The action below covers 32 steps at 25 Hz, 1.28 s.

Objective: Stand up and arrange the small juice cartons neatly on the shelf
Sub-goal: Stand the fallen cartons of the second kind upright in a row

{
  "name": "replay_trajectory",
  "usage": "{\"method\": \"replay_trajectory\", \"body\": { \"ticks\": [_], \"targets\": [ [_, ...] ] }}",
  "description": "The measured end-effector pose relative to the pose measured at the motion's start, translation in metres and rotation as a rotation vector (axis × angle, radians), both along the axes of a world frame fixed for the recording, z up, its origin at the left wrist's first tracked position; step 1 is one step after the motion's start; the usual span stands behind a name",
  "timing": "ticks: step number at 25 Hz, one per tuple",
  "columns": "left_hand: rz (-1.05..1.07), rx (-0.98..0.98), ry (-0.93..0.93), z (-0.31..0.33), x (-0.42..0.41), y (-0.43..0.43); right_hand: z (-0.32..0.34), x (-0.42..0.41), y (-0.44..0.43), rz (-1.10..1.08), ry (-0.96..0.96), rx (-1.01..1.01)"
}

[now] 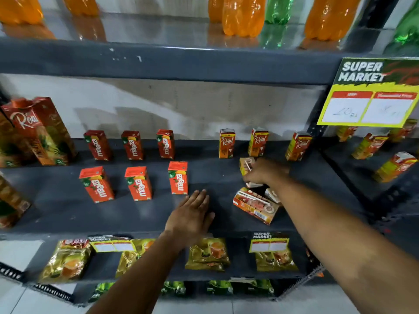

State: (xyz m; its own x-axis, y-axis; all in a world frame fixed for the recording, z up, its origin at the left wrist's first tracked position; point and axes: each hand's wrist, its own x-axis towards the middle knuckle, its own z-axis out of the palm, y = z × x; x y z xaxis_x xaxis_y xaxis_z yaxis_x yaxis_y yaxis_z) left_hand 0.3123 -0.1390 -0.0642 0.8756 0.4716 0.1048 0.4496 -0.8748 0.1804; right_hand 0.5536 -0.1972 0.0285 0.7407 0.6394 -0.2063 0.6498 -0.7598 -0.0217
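Note:
Six small red Maaza cartons (138,186) stand in two rows on the dark shelf (68,214). Three small Real cartons (226,143) stand upright along the back right. My right hand (264,171) is closed around a small Real carton (246,165), held tilted just above the shelf. A second small carton (255,205) lies flat on its side in front of that hand, and another one (272,196) is partly hidden under my right wrist. My left hand (191,215) rests flat on the shelf, fingers apart, holding nothing.
Large Real cartons (38,130) stand at the left end. Orange and green bottles (242,17) fill the shelf above. A yellow price sign (371,94) hangs at the upper right. Golden pouches (207,254) lie on the shelf below. More small cartons (394,166) sit on the neighbouring shelf.

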Motion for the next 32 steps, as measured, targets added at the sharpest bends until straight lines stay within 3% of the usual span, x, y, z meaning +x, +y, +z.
{"method": "replay_trajectory", "body": {
  "ticks": [3, 5, 8, 11, 13, 21, 26, 32],
  "targets": [
    [0.003, 0.054, 0.003, -0.001, -0.004, -0.004, 0.020, 0.011, -0.002, 0.171, 0.021, 0.015],
    [-0.017, 0.051, 0.019, 0.000, -0.004, -0.002, 0.036, 0.015, -0.005, 0.463, -0.108, -0.035],
    [-0.012, 0.032, 0.032, 0.002, -0.005, -0.004, 0.057, 0.007, 0.000, 0.745, -0.123, -0.082],
    [-0.013, 0.031, 0.029, 0.001, -0.003, -0.002, 0.058, -0.002, 0.015, 1.176, -0.359, -0.129],
    [-0.008, 0.035, 0.034, -0.001, -0.004, -0.001, 0.049, -0.007, 0.015, 1.349, -0.527, -0.135],
    [-0.009, 0.025, 0.014, 0.000, -0.003, 0.000, 0.053, -0.013, 0.015, 1.452, -0.617, -0.122],
    [-0.005, 0.017, 0.024, -0.001, -0.004, -0.001, 0.063, -0.013, 0.015, 1.391, -0.520, -0.180],
    [-0.006, 0.024, 0.041, 0.000, -0.004, -0.002, 0.061, -0.020, 0.022, 0.769, -0.169, -0.064]
  ]
}}
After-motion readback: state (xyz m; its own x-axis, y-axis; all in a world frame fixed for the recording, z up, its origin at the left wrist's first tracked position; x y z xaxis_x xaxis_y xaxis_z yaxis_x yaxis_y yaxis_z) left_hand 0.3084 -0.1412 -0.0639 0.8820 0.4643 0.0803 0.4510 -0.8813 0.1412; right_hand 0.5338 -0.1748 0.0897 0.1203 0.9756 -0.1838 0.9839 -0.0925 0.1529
